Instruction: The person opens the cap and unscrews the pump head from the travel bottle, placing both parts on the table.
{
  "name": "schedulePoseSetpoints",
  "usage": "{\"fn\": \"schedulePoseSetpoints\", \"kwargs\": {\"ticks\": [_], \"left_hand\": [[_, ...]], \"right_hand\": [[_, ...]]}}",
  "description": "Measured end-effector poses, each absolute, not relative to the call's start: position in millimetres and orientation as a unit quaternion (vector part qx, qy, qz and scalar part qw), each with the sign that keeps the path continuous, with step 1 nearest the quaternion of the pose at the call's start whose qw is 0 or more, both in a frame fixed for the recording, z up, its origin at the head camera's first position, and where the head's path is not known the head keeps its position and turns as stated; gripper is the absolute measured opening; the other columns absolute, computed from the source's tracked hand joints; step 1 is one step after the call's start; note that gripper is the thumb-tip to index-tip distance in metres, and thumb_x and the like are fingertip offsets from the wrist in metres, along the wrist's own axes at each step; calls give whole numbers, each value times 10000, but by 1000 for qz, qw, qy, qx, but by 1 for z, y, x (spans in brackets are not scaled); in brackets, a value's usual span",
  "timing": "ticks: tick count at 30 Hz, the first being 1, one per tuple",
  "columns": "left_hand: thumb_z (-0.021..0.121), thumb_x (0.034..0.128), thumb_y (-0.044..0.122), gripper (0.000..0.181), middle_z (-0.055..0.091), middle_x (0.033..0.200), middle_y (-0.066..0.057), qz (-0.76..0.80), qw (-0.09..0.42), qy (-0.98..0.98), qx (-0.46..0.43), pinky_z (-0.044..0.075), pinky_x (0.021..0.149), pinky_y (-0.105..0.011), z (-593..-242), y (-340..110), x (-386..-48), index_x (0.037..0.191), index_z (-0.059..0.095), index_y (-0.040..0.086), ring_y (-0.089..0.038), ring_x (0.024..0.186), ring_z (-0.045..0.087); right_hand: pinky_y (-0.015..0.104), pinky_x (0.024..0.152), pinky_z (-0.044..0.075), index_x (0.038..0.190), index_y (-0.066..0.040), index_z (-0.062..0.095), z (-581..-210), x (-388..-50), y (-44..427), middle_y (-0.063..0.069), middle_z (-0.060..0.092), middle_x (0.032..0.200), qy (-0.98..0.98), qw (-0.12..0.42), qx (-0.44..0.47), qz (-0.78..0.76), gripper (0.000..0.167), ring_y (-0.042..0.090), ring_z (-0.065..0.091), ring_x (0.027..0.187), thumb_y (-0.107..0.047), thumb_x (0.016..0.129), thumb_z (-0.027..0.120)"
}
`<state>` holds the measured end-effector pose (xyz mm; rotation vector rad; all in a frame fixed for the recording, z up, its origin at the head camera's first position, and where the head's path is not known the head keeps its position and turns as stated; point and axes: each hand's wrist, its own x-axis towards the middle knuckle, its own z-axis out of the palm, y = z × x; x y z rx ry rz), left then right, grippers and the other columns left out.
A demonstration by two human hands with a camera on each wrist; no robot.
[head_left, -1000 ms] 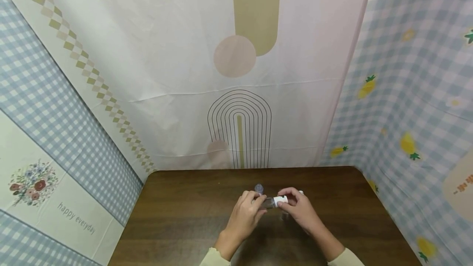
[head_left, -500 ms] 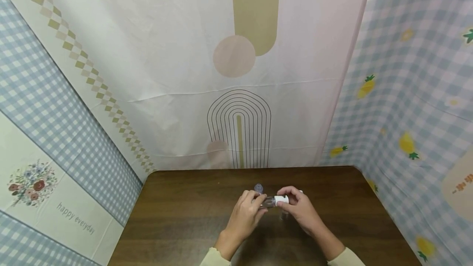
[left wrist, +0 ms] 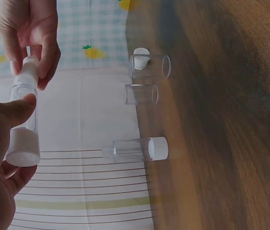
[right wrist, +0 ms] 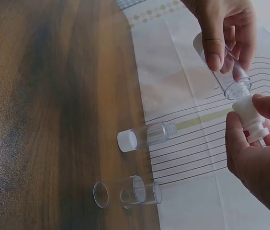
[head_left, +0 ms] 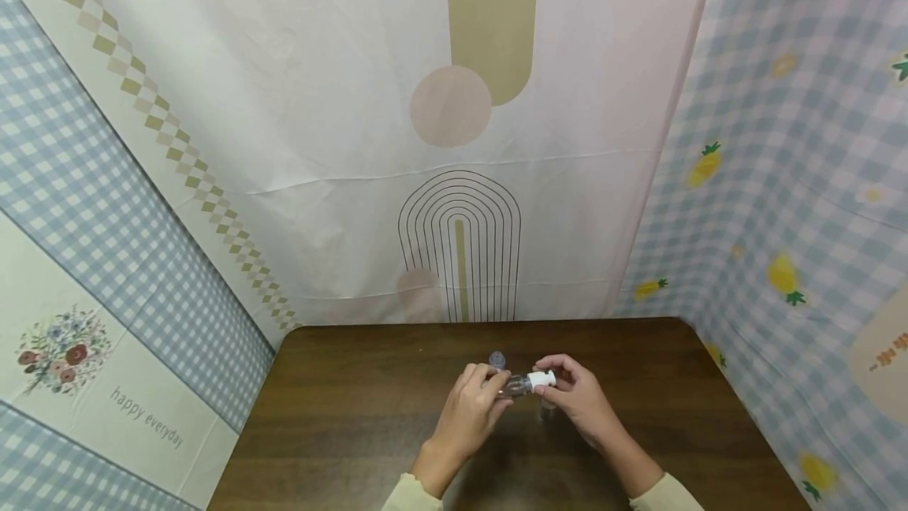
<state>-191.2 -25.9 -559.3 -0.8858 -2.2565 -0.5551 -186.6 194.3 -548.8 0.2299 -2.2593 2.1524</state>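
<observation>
My left hand (head_left: 468, 400) grips a small clear bottle (right wrist: 225, 79) with a white base (left wrist: 24, 146), tilted above the table. Fingers and thumb of my right hand (head_left: 578, 397) pinch a white pump top (right wrist: 246, 111) at the bottle's neck. In the right wrist view the neck's clear threaded end meets the pump top; how far the two are screwed together cannot be told. A second clear bottle (left wrist: 130, 150), with a white base and a bare threaded neck, stands upright on the table beyond my hands.
On the wooden table (head_left: 340, 416), near my right hand, stand two clear cylindrical caps (left wrist: 142, 94) (right wrist: 120, 191). A small white piece (left wrist: 141, 58) shows beside or behind one of them. Patterned cloth (head_left: 340, 243) hangs behind the table's far edge.
My right hand and the pump top have shifted slightly right and away, and the right fingers have changed their hold a little. My left hand stays nearly in place with the bottle.
</observation>
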Motion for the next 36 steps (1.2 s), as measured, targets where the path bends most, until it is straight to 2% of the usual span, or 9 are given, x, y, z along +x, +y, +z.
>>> {"fn": "schedulePoseSetpoints", "kwargs": {"ticks": [8,15,20,24,29,31,36], "left_hand": [[918,746,236,453,673,1047,-21,-209,347,-851,-336,543,853,-280,-562,-28,-196,1143,737,113,-167,945,620],[939,711,205,473,682,1031,-33,-220,348,-849,-331,551,842,-280,-562,-31,-196,1130,750,92,-169,928,625],[930,733,197,457,679,1040,-28,-222,339,-854,-327,550,846,-282,-563,-32,-197,1141,752,90,-172,937,625],[928,738,188,457,676,1044,-26,-225,334,-856,-325,548,848,-282,-564,-32,-198,1147,749,93,-172,939,624],[931,735,178,455,671,1037,-23,-225,335,-856,-323,548,838,-282,-564,-32,-199,1142,750,85,-170,933,620],[931,736,176,452,669,1035,-20,-225,334,-857,-321,548,835,-281,-564,-32,-200,1141,751,85,-169,933,618],[910,772,211,425,664,1042,-13,-220,327,-864,-315,542,845,-271,-563,-32,-200,1149,747,105,-161,943,614]], "right_hand": [[180,779,563,1195,99,647,-546,-191,205,291,640,1190,-747,49,85,657,344,34,635,967,9,886,769],[144,835,540,1343,44,630,-543,-194,224,274,623,1350,-780,58,80,618,422,-2,627,1045,-38,940,727],[170,831,536,1385,-3,622,-545,-195,236,213,654,1310,-818,82,88,562,434,31,610,1041,-26,958,699],[177,842,538,1383,-5,603,-549,-197,243,237,661,1268,-824,87,77,554,453,38,613,1054,34,941,692],[137,819,536,1304,77,533,-559,-200,251,311,607,1299,-808,73,50,582,395,-27,589,1067,102,932,664],[126,813,532,1283,89,530,-563,-201,255,315,599,1305,-815,71,40,574,369,21,604,1095,93,938,661],[139,808,539,1287,75,578,-572,-204,264,311,612,1297,-844,71,29,530,360,263,634,1169,68,940,674]]}}
